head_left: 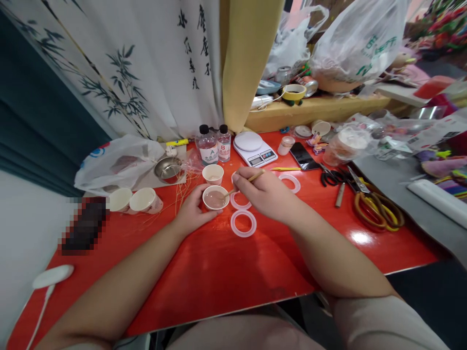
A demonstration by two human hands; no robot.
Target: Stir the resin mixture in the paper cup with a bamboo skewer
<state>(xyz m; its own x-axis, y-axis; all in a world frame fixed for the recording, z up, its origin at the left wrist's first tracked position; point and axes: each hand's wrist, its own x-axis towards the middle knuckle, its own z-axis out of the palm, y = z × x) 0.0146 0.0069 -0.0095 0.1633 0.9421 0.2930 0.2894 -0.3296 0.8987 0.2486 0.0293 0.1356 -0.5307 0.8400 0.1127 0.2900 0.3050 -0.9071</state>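
Observation:
My left hand [196,210] is wrapped round a paper cup [215,208] holding a pinkish liquid. A thin wooden stick [255,176] is pinched in my right hand [260,193], its lower end dipping into that liquid. Just behind stands a second paper cup [213,171]. Ring-shaped, pale pink molds lie close by: one mold [243,234] in front, another partly hidden under my right hand, and a further mold [298,183] to the right. Two bottles with black caps, marked A [208,151] and B [224,148], stand at the back.
A white digital scale [251,148], a small jar [286,145] and a phone [303,156] sit behind my right hand. Scissors [375,209] lie on the right. Paper cups [145,200], a metal bowl [168,167] and a plastic bag [113,163] are on the left of the red table [219,277].

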